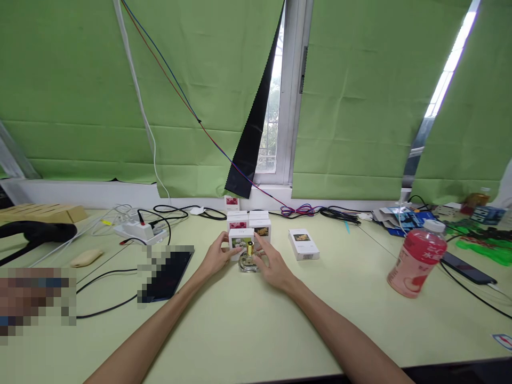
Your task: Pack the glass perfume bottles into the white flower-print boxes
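A small white box (pixel 241 233) with a plant picture stands upright near the middle of the table. My left hand (pixel 217 257) closes on its left side, thumb across the front and fingers behind. On the other side, my right hand (pixel 275 266) has its forefinger along the box's right edge, and its thumb lies beside a clear glass bottle (pixel 248 265) with a gold neck. This bottle stands directly before the box and partly covers it. More picture boxes stand close behind: one with a yellow picture (pixel 262 231) and one with a red picture (pixel 237 225).
Another white box (pixel 304 244) lies flat to the right. Farther right are a pink drink bottle (pixel 418 261) and a phone (pixel 468 268). A dark tablet (pixel 170 274), a power strip (pixel 138 231) and cables lie left. A pixelated patch hides the left front.
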